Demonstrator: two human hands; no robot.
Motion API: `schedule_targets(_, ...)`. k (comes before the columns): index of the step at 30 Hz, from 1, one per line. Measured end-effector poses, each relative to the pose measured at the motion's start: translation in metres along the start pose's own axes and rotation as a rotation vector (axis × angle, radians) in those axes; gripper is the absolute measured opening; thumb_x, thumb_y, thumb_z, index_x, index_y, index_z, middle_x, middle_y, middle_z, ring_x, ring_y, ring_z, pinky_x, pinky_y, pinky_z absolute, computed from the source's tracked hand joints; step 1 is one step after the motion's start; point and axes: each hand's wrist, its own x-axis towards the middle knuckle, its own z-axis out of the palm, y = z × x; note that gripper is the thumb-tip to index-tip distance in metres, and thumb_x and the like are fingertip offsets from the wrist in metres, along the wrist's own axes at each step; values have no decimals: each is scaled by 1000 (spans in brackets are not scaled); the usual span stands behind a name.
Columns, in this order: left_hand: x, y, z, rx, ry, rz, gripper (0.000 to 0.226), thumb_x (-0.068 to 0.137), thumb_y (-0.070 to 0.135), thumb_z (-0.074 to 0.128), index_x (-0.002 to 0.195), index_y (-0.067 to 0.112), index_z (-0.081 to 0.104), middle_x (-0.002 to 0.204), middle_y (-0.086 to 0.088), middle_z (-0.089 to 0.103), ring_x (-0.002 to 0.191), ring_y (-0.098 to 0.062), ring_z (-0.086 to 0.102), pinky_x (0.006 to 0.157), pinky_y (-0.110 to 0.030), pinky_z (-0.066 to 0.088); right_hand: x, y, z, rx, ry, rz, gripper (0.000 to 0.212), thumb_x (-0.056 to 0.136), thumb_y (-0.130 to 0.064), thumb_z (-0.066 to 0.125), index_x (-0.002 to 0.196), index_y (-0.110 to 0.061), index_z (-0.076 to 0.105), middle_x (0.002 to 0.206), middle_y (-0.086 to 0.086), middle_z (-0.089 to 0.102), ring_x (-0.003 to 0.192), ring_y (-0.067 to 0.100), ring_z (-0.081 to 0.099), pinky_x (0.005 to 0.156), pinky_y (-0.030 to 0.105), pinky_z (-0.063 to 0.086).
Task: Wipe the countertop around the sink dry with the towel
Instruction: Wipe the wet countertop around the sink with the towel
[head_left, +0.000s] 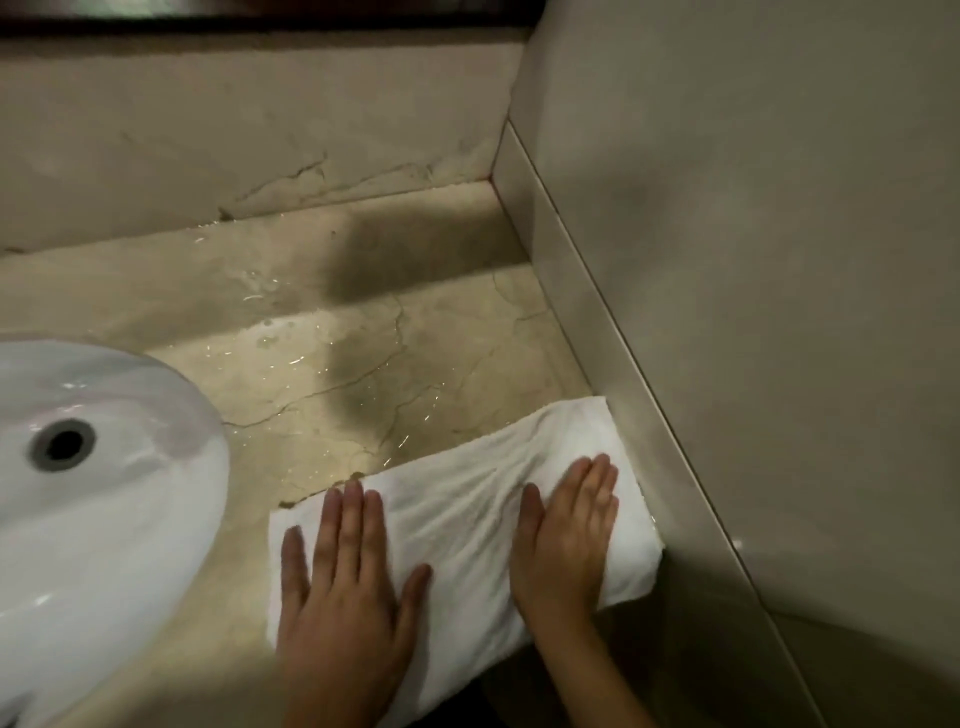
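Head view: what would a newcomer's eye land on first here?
The white towel stands out, lying low in the frame against the wall, with the left hand and right hand pressed flat on it. Left of it gleams the white sink, and beyond the towel the beige countertop glistens with water.

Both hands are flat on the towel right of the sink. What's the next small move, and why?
Probably push the towel straight ahead toward the back wall, with the left hand and right hand pressed flat. Wet glints show on the countertop just beyond the towel's far edge, so that strip looks undried.
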Motion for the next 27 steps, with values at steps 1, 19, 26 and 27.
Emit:
schedule_targets(1,2,-9,1,15,7,100,79,101,60,29,161,9,34,171,-11,26,158,-28,25,124,-58,17,3,-2,3,-32,7,15,79,106,-58,21,163,-5,10,172,15,10,160,27,6,130,45,10)
schedule_targets(19,10,22,6,-71,42,75,76,92,52,52,160,21,38,172,-11,24,158,-34,25,121,-71,19,95,-33,-8,-95,-75,-275,83,98,-60,3,165,-10,-2,174,7,-3,161,18,-4,130,36,-2)
schedule_targets(26,18,5,12,-59,34,205,80,90,74,53,158,32,43,171,-3,29,156,-30,32,120,-63,27,129,-44,-9,-95,-132,-407,82,99,-62,3,165,-15,-5,174,3,-7,160,15,-9,130,35,-3)
schedule_targets(27,21,7,12,-59,39,189,81,91,75,52,158,31,43,171,-5,29,156,-30,31,121,-65,24,134,-47,-9,-100,-136,-430,81,100,-62,4,165,-14,-4,174,4,-6,160,15,-8,130,37,-1)
